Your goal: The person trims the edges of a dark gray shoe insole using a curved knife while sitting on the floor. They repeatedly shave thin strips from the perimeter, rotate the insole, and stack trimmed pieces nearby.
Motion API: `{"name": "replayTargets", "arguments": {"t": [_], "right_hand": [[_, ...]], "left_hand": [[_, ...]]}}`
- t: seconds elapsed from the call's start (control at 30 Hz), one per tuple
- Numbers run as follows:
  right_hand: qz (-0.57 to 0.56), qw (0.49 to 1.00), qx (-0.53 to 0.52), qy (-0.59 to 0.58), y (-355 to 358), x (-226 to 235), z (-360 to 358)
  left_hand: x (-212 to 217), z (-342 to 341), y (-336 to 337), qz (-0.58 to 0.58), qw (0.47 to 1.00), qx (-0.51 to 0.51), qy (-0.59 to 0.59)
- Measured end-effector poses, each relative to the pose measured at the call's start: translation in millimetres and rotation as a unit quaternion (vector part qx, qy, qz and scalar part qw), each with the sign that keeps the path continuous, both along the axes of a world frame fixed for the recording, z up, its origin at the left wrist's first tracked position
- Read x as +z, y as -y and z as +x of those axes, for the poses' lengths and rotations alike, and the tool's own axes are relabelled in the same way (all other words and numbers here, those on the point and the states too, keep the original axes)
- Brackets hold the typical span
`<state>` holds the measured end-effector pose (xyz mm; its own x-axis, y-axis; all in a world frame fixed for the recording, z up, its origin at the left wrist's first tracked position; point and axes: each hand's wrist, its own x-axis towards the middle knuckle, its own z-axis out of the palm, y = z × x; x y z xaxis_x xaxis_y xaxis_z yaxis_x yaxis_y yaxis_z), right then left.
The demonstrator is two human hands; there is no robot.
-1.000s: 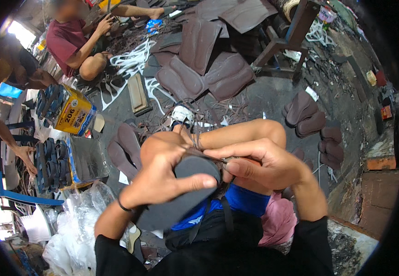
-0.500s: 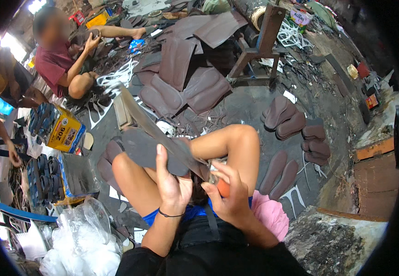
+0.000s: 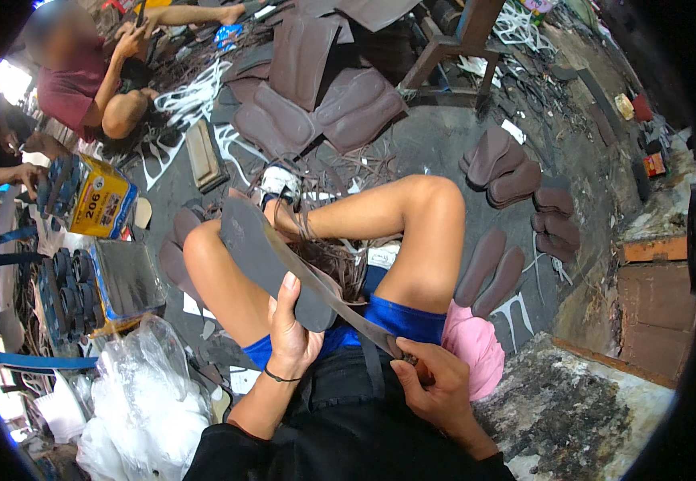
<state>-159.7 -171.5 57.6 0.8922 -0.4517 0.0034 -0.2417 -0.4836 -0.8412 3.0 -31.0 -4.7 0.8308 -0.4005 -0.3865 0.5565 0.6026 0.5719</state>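
My left hand (image 3: 290, 341) grips a dark grey shoe sole (image 3: 256, 244) near its lower end, thumb on top. The sole is held tilted above my lap. In my right hand (image 3: 438, 385) is a knife (image 3: 356, 319), its handle mostly covered by my fingers. The long blade lies along the sole's right edge, its near end by my right fingertips. Thin brown offcut strips (image 3: 352, 268) lie in a tangle between my legs, beyond the blade.
Brown moulded sole sheets (image 3: 276, 120) cover the floor ahead. Trimmed brown soles (image 3: 488, 272) lie in pairs at right, near a pink cloth (image 3: 474, 353). A whetstone-like block (image 3: 205, 156) lies front left. Sandals fill a yellow box (image 3: 103, 200); a plastic bag (image 3: 147, 401) sits nearby. Two people work at upper left.
My right hand has drawn the knife down and right toward my body, and the blade now lies along the sole's edge. The sole is turned more upright. The whole view has shifted.
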Motion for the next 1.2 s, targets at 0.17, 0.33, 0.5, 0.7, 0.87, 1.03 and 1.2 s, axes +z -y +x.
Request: {"name": "replayTargets", "arguments": {"t": [0.17, 0.33, 0.5, 0.7, 0.87, 1.03, 1.2], "right_hand": [[0.004, 1.000, 0.017, -0.024, -7, 5, 8], [0.046, 0.995, 0.055, -0.069, -11, 0, 27], [0.075, 0.991, 0.094, -0.060, -15, -16, 48], [0.074, 0.989, 0.083, -0.101, -5, -8, 14], [0.065, 0.993, 0.079, -0.058, -16, -34, 53], [0.089, 0.987, 0.097, -0.088, -7, -26, 31], [-0.013, 0.997, 0.065, 0.043, -18, -63, 59]], "left_hand": [[-8, -16, -13, 0.038, 0.999, 0.005, -0.030], [-17, -30, -27, 0.105, 0.994, 0.013, -0.026], [-23, -33, -37, 0.148, 0.988, 0.035, -0.031], [-18, -31, -38, 0.150, 0.985, 0.060, -0.055], [-10, -31, -29, 0.216, 0.973, 0.047, -0.067], [4, -28, -33, 0.217, 0.970, 0.055, -0.089], [14, -34, -31, 0.152, 0.983, 0.035, -0.102]]}}
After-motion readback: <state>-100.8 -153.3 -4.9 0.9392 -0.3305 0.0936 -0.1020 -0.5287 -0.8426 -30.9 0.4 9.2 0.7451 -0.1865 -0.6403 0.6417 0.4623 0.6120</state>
